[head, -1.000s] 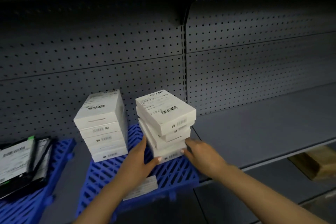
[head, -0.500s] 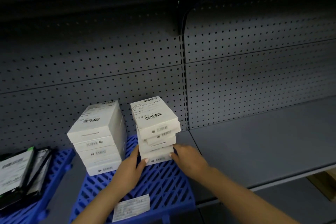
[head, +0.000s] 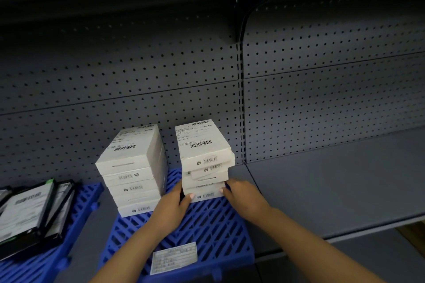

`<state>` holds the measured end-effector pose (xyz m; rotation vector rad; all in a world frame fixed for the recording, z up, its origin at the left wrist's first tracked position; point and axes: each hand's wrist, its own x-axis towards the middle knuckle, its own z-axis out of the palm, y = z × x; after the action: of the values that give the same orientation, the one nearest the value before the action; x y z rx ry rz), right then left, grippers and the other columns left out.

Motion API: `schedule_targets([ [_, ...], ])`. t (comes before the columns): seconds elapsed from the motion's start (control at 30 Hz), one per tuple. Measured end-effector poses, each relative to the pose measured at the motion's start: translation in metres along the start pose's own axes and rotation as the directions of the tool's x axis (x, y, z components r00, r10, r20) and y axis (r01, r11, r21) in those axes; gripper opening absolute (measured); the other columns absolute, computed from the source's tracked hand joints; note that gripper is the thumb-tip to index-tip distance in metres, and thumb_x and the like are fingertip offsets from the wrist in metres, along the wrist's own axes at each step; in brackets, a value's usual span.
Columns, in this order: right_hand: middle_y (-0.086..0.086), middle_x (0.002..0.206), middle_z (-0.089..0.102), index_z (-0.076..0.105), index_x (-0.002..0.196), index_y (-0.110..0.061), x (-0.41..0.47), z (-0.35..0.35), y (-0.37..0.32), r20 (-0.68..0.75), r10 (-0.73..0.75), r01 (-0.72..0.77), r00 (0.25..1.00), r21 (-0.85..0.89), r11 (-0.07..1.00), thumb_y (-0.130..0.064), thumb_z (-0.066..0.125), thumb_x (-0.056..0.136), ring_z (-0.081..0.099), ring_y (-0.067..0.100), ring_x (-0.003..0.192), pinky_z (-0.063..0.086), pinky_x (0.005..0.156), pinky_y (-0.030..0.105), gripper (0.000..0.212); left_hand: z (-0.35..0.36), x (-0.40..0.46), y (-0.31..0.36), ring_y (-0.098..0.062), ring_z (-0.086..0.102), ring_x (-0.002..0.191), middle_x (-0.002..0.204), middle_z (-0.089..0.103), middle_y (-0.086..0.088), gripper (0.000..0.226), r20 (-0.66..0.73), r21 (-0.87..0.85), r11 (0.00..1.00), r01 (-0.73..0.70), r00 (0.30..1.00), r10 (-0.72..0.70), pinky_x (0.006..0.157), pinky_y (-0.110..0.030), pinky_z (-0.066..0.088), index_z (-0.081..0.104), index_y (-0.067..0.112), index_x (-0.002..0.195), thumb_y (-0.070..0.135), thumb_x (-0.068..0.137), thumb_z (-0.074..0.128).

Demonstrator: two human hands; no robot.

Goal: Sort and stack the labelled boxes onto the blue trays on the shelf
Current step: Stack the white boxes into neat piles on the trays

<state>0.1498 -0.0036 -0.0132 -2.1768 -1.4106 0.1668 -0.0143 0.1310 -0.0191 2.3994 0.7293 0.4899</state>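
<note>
Two stacks of white labelled boxes stand on a blue slatted tray (head: 207, 225) on the grey shelf. The left stack (head: 132, 167) is neat, several boxes high. The right stack (head: 204, 161) is slightly uneven and sits near the tray's back right. My left hand (head: 170, 207) grips the lower left corner of the right stack, thumb on its front. My right hand (head: 243, 197) holds the stack's lower right corner, fingertips against the bottom box.
A white paper label (head: 174, 257) lies on the tray's front. A second blue tray (head: 76, 218) at the left carries dark flat packages (head: 30, 211). Pegboard backs the shelf. Bare grey shelf (head: 333, 186) stretches to the right.
Both hands have pushed the right stack back on the tray toward the pegboard, and its boxes now sit straighter than before. The left stack has not moved.
</note>
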Motion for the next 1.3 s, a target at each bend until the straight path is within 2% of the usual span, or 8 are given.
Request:
schedule_targets([
  [0.27, 0.009, 0.113, 0.065, 0.050, 0.124, -0.012, -0.001, 0.000, 0.002, -0.020, 0.002, -0.002, 1.000, 0.028, 1.000, -0.028, 0.041, 0.100, 0.061, 0.024, 0.096, 0.050, 0.081, 0.036, 0.030, 0.004, 0.002, 0.006, -0.002, 0.047, 0.105, 0.134, 0.052, 0.005, 0.045, 0.010, 0.056, 0.998, -0.024, 1.000, 0.023, 0.079, -0.007, 0.033, 0.030, 0.022, 0.145, 0.032, 0.101, 0.037],
  [0.4, 0.007, 0.115, 0.065, 0.050, 0.126, -0.013, -0.002, 0.002, 0.003, -0.022, 0.002, -0.002, 1.000, 0.035, 0.999, -0.029, 0.040, 0.101, 0.061, 0.024, 0.098, 0.050, 0.082, 0.036, 0.032, 0.006, 0.004, 0.004, -0.011, 0.052, 0.113, 0.134, 0.053, 0.002, 0.043, 0.031, 0.083, 0.997, -0.004, 1.000, 0.001, 0.085, -0.014, 0.037, 0.034, 0.020, 0.143, 0.033, 0.101, 0.035],
  [0.53, 0.006, 0.117, 0.064, 0.052, 0.124, -0.013, 0.000, 0.001, 0.005, -0.006, -0.007, 0.007, 1.000, 0.027, 1.000, -0.031, 0.040, 0.100, 0.061, 0.022, 0.100, 0.050, 0.082, 0.032, 0.032, 0.006, 0.004, 0.003, -0.008, 0.050, 0.113, 0.134, 0.052, 0.004, 0.042, 0.040, 0.067, 0.998, 0.003, 0.999, -0.005, 0.085, -0.012, 0.036, 0.035, 0.022, 0.142, 0.034, 0.101, 0.035],
  [0.7, -0.003, 0.121, 0.063, 0.045, 0.134, -0.022, -0.009, -0.007, 0.007, -0.044, -0.046, 0.051, 0.998, 0.111, 0.993, -0.034, 0.047, 0.098, 0.061, 0.016, 0.103, 0.049, 0.082, 0.026, 0.038, 0.011, -0.002, -0.002, -0.006, 0.023, 0.137, 0.155, 0.015, 0.008, 0.068, -0.051, 0.014, 1.000, -0.015, 0.999, 0.016, 0.113, -0.030, 0.027, 0.012, 0.026, 0.151, 0.051, 0.094, 0.042],
  [0.8, -0.011, 0.126, 0.060, 0.044, 0.135, -0.027, -0.016, -0.017, 0.011, -0.124, -0.051, 0.076, 0.991, 0.205, 0.976, -0.038, 0.052, 0.095, 0.058, 0.008, 0.111, 0.049, 0.089, 0.024, 0.043, 0.005, -0.005, 0.009, 0.002, 0.034, 0.124, 0.145, 0.027, 0.019, 0.081, -0.139, -0.057, 0.998, -0.017, 0.990, 0.008, 0.102, -0.021, 0.037, -0.003, 0.030, 0.151, 0.055, 0.091, 0.045],
  [0.9, -0.013, 0.123, 0.061, 0.052, 0.130, -0.028, -0.017, -0.027, 0.010, -0.159, -0.050, 0.089, 0.986, 0.250, 0.964, -0.038, 0.055, 0.093, 0.058, 0.005, 0.112, 0.049, 0.092, 0.027, 0.039, -0.004, -0.005, 0.016, -0.005, 0.052, 0.113, 0.134, 0.050, 0.014, 0.086, -0.183, -0.065, 0.997, -0.030, 0.983, 0.018, 0.090, -0.026, 0.049, 0.002, 0.033, 0.151, 0.068, 0.081, 0.039],
  [1.07, -0.010, 0.106, 0.068, 0.062, 0.114, -0.024, -0.013, -0.029, 0.001, -0.147, -0.046, 0.085, 0.988, 0.269, 0.959, -0.034, 0.052, 0.095, 0.064, 0.007, 0.092, 0.054, 0.080, 0.030, 0.023, -0.006, -0.005, 0.020, -0.003, 0.053, 0.111, 0.133, 0.053, 0.014, 0.066, -0.203, -0.043, 0.998, -0.050, 0.978, 0.041, 0.088, -0.017, 0.046, 0.023, 0.030, 0.149, 0.053, 0.090, 0.042],
  [1.3, -0.008, 0.091, 0.065, 0.054, 0.087, -0.024, -0.002, -0.028, -0.006, -0.139, -0.012, 0.040, 0.990, 0.199, 0.979, -0.030, 0.048, 0.098, 0.059, 0.002, 0.077, 0.045, 0.061, 0.014, 0.014, -0.008, 0.004, 0.010, -0.003, 0.055, 0.110, 0.132, 0.055, 0.015, 0.057, -0.195, -0.026, 0.999, -0.046, 0.980, 0.040, 0.092, -0.028, 0.050, 0.027, 0.032, 0.147, 0.045, 0.095, 0.045],
])
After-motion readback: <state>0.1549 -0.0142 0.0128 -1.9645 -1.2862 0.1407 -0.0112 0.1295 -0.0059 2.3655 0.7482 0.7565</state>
